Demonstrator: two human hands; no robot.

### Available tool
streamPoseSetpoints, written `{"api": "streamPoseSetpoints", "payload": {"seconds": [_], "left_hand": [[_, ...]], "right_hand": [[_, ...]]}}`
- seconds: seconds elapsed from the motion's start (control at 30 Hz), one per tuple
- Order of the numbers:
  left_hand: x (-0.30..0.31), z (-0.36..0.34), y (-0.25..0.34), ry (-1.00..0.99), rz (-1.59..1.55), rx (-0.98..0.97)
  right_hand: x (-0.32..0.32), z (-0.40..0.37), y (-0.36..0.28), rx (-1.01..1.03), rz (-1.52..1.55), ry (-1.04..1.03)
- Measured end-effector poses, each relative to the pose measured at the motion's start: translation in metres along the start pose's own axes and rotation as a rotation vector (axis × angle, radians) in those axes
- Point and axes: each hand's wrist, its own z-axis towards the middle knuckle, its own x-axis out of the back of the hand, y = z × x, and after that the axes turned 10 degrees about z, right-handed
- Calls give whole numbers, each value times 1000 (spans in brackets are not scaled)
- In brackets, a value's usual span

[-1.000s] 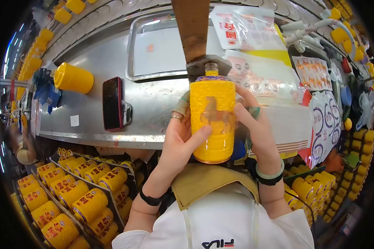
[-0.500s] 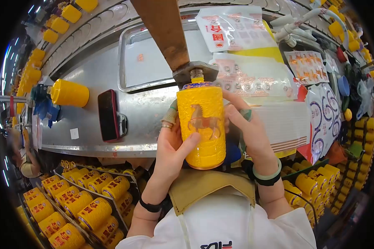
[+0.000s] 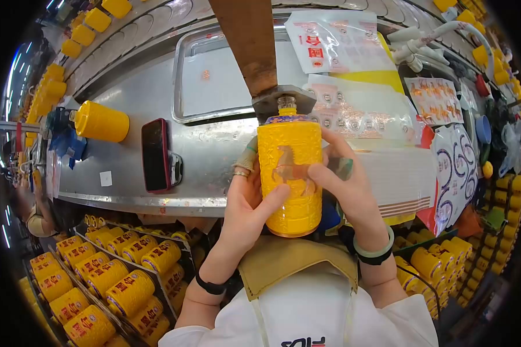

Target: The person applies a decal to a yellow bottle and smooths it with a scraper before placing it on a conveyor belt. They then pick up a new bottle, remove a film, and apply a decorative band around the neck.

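Yellow bottle (image 3: 289,173) upright between left hand (image 3: 246,205) and right hand (image 3: 353,194); crate (image 3: 185,251) holds bottles (image 3: 130,292)

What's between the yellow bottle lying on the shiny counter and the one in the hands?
A red-edged phone lies there on the counter, in the head view.

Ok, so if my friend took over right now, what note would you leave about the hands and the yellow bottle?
Left hand: wrapped around the yellow bottle, holding it upright in front of the metal table.
Right hand: grips the other side, thumb on the horse sticker.
Done: the horse sticker is on the bottle's front.
Left: the neck has no cap, and the bottle is not yet set down. The other yellow bottles lie at lower left.
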Motion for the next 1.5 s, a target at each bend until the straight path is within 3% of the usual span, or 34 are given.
{"api": "streamPoseSetpoints", "payload": {"seconds": [1.5], "left_hand": [[-5, 10, 2, 68, 9, 0]], "right_hand": [[-8, -1, -2, -21, -34, 66]]}}
